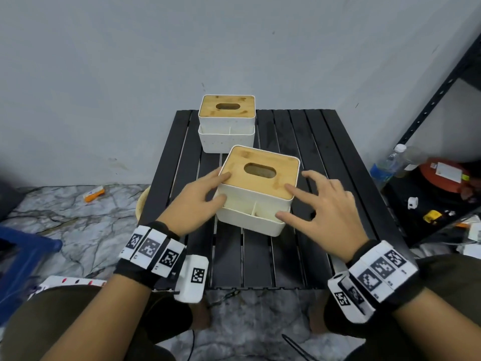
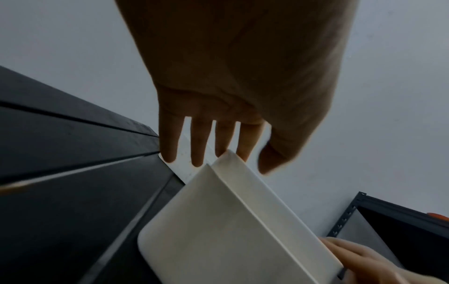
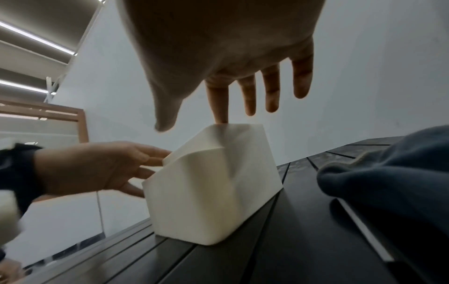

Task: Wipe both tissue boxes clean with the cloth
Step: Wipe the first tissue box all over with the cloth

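Two white tissue boxes with bamboo lids stand on a black slatted table (image 1: 260,259). The far box (image 1: 226,123) is at the back edge, untouched. The near box (image 1: 257,188) (image 2: 218,221) (image 3: 211,192) sits mid-table between my hands. My left hand (image 1: 208,194) (image 2: 213,134) touches its left side with straight fingers. My right hand (image 1: 312,201) (image 3: 230,76) is spread over its right corner, index tip on the lid. A dark blue-grey cloth (image 3: 388,173) lies on the table to the right of the box, held by neither hand. I cannot make it out in the head view.
A grey wall stands close behind the table. A black metal shelf (image 1: 442,82) at the right holds a water bottle (image 1: 387,162) and clutter. A tan bowl rim (image 1: 141,204) pokes out beside the table's left edge. A blue stool (image 1: 23,259) stands on the marble floor at the left.
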